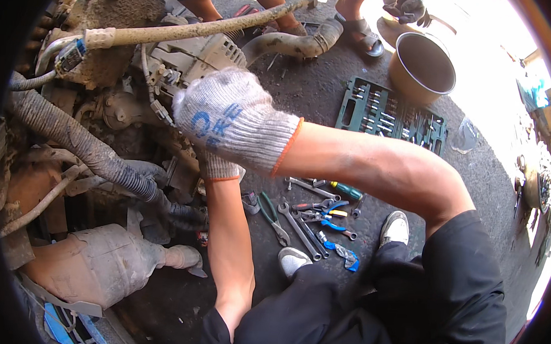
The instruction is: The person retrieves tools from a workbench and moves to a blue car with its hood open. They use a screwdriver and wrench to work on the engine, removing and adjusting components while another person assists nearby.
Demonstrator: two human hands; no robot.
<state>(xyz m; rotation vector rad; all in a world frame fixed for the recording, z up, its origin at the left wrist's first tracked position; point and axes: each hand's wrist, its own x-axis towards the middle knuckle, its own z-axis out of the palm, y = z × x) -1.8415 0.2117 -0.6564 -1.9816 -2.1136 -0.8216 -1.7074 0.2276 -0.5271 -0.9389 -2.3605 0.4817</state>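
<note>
My right hand [238, 112], in a grey knit glove with an orange cuff, is closed in a fist beside a dirty metal housing [197, 53] of the engine. What its fingers hold, if anything, is hidden. Under it is my left hand [220, 168], gloved the same way; only the cuff and a bit of the palm show, and its fingers are out of sight. A thin cable with a grey connector [161, 113] hangs just left of the right hand. A thick ribbed hose [86, 133] runs below and left of both hands.
A long dusty hose [208, 29] crosses above my hands. A rusty metal canister [108, 263] lies lower left. On the ground are wrenches [300, 231], green-handled pliers [273, 218], a green socket case [392, 112] and a round metal pot [423, 65]. Other people's legs [273, 6] stand at the top.
</note>
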